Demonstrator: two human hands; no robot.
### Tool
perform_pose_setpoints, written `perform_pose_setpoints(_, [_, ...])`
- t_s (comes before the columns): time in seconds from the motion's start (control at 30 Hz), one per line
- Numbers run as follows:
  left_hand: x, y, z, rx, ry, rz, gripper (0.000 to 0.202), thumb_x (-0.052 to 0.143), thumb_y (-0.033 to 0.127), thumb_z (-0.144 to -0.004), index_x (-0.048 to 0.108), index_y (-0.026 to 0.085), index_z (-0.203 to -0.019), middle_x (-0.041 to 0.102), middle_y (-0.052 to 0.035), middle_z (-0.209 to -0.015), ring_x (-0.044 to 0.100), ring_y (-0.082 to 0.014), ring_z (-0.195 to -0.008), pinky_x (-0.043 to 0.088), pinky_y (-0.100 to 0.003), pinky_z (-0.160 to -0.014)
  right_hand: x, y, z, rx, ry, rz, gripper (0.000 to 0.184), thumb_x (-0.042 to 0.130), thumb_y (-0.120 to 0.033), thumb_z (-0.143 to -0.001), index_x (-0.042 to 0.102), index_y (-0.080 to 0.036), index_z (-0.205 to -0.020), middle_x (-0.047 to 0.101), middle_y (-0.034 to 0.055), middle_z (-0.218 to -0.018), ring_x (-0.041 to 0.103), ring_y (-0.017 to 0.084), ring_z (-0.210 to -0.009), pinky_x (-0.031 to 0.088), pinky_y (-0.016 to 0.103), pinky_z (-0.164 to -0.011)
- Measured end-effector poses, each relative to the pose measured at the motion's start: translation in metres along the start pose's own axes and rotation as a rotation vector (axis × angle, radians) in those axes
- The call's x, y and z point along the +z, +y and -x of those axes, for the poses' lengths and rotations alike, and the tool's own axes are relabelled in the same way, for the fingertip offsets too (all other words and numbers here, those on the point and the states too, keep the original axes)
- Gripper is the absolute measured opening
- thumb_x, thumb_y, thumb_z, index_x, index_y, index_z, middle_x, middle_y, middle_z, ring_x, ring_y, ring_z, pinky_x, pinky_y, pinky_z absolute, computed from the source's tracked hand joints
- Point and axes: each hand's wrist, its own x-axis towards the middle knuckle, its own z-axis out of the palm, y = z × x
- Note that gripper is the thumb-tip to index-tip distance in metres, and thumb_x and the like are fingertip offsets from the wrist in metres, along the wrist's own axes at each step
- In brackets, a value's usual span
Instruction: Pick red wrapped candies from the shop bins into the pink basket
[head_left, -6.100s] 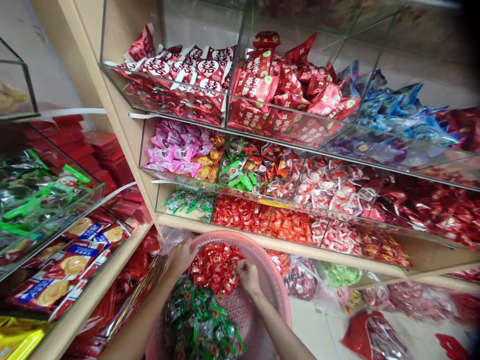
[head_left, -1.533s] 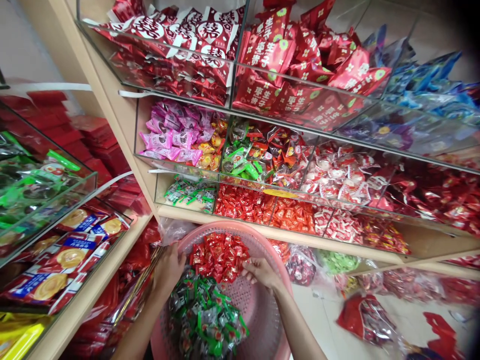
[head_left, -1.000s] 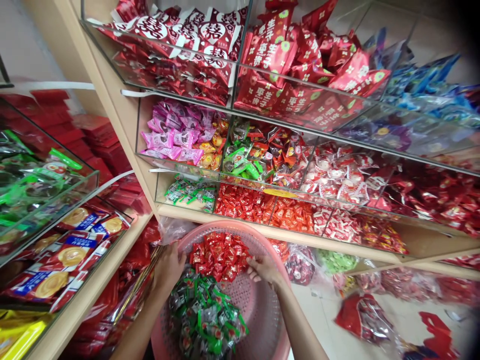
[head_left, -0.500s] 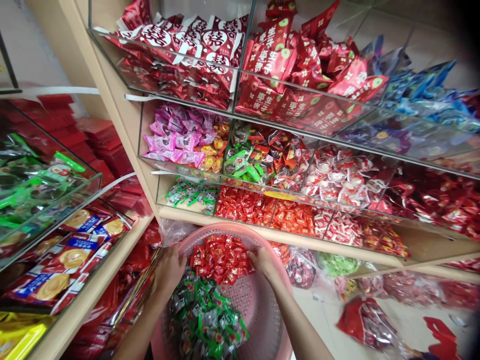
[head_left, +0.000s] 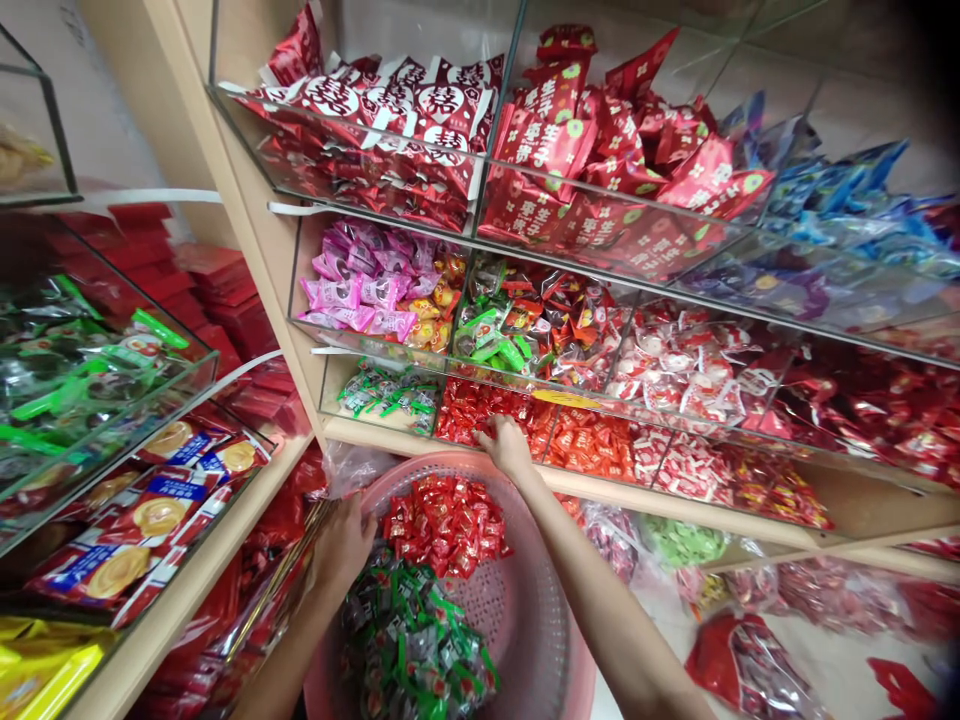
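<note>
A pink plastic basket (head_left: 551, 610) stands in front of me, holding a heap of red-wrapped candies (head_left: 450, 525) at the far side and green-and-clear wrapped candies (head_left: 420, 640) nearer. My left hand (head_left: 345, 545) is closed on the basket's left rim, thumb inside. Over the front edge of the lowest shelf reaches my right hand (head_left: 506, 445), at a compartment of loose red candies (head_left: 465, 405). Its thumb is apart from the fingers, whose tips are partly hidden, and I see nothing held in it.
Clear-fronted shelf bins hold large red packets (head_left: 547, 130), pink-purple sweets (head_left: 360, 285) and small green sweets (head_left: 386, 395). To the left are bins with packaged biscuits (head_left: 157, 515) and stacked red boxes (head_left: 225, 290). Bagged sweets (head_left: 750, 660) lie on the floor at right.
My right hand has left the basket's far right side and moved up and forward to the red candy compartment. My left hand stays on the rim. The view has shifted slightly.
</note>
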Motion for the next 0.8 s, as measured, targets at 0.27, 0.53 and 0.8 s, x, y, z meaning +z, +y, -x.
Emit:
perform_pose_setpoints(0.27, [-0.008,0.005,0.002,-0.003,-0.019,-0.036,0.043,0.035,0.030,-0.085,0.047,0.009,-0.120,0.059,-0.0150,-0.116,0.057,-0.0244,-0.103,0.046,-0.034,-0.085,0.031,-0.034,-0.026,0.202,-0.049,0.090,0.089,0.064,-0.053,-0.066,0.021,-0.019,-0.136,0.030,0.0196,-0.130,0.041,0.035,-0.115,0.044,0.044,-0.080])
perform_pose_setpoints(0.53, [-0.006,0.003,0.002,0.006,-0.011,-0.046,0.044,0.035,0.030,-0.085,0.046,0.009,-0.122,0.058,-0.0137,-0.119,0.056,-0.0236,-0.105,0.045,-0.033,-0.087,0.039,-0.042,-0.043,-0.069,0.023,0.277,0.065,0.058,-0.040,-0.077,0.030,-0.024,-0.133,0.034,0.0172,-0.130,0.041,0.033,-0.112,0.047,0.040,-0.077])
perform_pose_setpoints(0.8, [-0.006,0.004,0.002,-0.001,-0.009,-0.045,0.044,0.036,0.031,-0.085,0.048,0.008,-0.119,0.059,-0.0151,-0.116,0.057,-0.0242,-0.104,0.045,-0.034,-0.086,0.030,-0.027,-0.042,-0.119,0.004,0.328,0.042,0.038,-0.030,-0.088,0.034,-0.024,-0.130,0.039,0.0136,-0.126,0.051,0.025,-0.103,0.047,0.033,-0.074])
